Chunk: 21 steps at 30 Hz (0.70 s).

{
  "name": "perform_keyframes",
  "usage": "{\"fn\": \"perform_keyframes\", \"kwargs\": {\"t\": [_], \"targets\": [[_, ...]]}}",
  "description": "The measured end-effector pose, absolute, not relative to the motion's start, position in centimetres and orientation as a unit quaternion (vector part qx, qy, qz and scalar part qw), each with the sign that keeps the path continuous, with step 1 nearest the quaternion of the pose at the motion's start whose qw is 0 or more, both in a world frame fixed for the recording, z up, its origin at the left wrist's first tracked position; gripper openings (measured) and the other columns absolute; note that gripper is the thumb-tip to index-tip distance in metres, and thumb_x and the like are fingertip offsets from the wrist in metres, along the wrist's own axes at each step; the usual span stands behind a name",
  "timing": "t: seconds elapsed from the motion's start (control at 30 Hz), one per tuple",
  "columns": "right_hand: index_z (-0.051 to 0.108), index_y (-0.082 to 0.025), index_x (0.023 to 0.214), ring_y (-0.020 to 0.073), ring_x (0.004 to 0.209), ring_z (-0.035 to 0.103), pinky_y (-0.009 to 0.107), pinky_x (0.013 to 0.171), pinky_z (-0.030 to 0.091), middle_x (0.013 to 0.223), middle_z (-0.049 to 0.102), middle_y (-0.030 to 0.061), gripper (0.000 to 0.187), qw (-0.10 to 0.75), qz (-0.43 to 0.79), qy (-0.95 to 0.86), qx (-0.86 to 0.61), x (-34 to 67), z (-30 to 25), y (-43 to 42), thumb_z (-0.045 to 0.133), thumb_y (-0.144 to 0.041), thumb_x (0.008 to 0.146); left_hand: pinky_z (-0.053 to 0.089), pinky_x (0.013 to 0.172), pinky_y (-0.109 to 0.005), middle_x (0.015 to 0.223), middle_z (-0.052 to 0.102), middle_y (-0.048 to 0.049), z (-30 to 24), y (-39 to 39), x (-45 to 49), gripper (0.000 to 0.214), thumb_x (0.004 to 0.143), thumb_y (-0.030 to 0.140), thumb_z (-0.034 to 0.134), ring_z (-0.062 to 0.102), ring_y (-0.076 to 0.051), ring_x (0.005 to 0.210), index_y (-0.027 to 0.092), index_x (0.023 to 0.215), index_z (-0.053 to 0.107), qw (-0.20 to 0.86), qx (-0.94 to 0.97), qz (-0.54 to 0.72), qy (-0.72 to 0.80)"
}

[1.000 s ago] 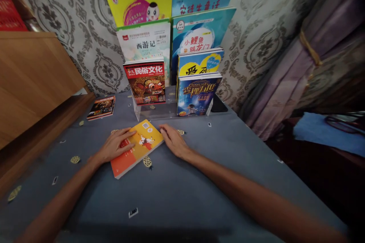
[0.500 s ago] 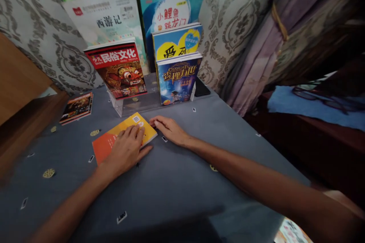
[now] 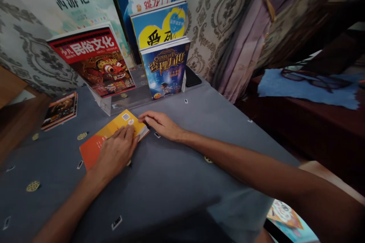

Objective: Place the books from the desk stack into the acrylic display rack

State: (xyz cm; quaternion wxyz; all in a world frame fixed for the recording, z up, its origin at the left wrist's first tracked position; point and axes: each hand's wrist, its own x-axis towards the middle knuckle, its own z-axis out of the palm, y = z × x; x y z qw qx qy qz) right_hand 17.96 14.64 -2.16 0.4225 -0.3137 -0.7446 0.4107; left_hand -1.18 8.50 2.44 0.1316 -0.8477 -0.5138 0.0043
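A yellow and orange paperback book (image 3: pixel 94 143) lies on the cloth-covered table, a barcode near its far corner. My left hand (image 3: pixel 116 150) rests over its cover, fingers together on top and the thumb against the page edge on the near right side. At the book's right corner is my right hand (image 3: pixel 162 124), its fingers curled and the thumb and index fingertips at the edge. The pages show slightly apart between the two hands. What the right hand's lower fingers do is hidden.
Behind the book, a clear stand holds a red-topped mask book (image 3: pixel 94 62) and a blue book (image 3: pixel 165 72), with larger books behind. Dark booklets (image 3: pixel 61 110) lie at left. A black phone (image 3: pixel 192 77) lies behind the stand. Glasses (image 3: pixel 316 79) rest on blue cloth at right.
The view has tilted down and come closer, shifting things left. My left thumb has moved from the table up against the book's edge. My right fingertips now reach the book's corner.
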Motion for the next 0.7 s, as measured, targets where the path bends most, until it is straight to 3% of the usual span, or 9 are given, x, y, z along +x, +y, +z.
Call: {"fn": "perform_keyframes", "kwargs": {"t": [0.37,0.7], "targets": [[0.068,-0.020,0.117,0.0173,0.106,0.065,0.033,0.097,0.048,0.116,0.071,0.0058,0.031,0.420,0.387,-0.758,-0.315,18.03,-1.87,14.45,0.041,-0.025,0.102,0.054,0.065,-0.033,0.099,0.074,-0.0145,3.21,8.76,-1.12,0.035,0.104,0.031,0.032,0.073,-0.027,0.086,0.016,0.112,0.062,0.114,-0.835,0.024,-0.538],[0.074,-0.019,0.107,0.0180,0.101,0.067,0.031,0.094,0.049,0.103,0.074,0.0044,0.038,0.416,0.388,-0.757,-0.322,18.03,-1.70,14.37,0.039,-0.033,0.103,0.056,0.070,-0.034,0.109,0.073,-0.0145,3.41,8.58,-0.74,0.031,0.104,0.028,0.035,0.073,-0.028,0.096,0.015,0.113,0.062,0.105,-0.826,0.047,-0.552]]}}
